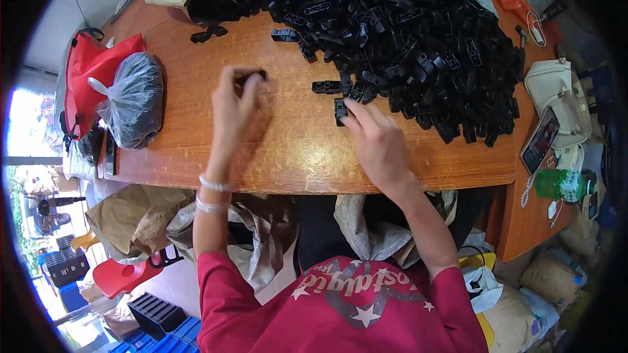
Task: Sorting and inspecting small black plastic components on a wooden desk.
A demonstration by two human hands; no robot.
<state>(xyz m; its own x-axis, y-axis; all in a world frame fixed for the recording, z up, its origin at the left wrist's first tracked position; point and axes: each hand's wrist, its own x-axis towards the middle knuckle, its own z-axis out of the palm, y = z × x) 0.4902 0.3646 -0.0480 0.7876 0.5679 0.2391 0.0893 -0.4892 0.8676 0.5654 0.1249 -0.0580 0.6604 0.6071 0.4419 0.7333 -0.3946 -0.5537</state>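
On the wooden table (288,150), a big heap of black plastic parts (405,33) fills the far right side. The left hand (233,108), near the heap's left edge, pinches a small black part (252,77) in its fingertips. The right hand (376,137) grips another black piece (340,111) at the heap's near edge. A tied grey bag (134,101) sits well left of the heap.

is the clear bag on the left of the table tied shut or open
Tied shut. The bag has its neck twisted into a knot at the upper left, and its dark contents stay bundled inside, with none spilled on the table.
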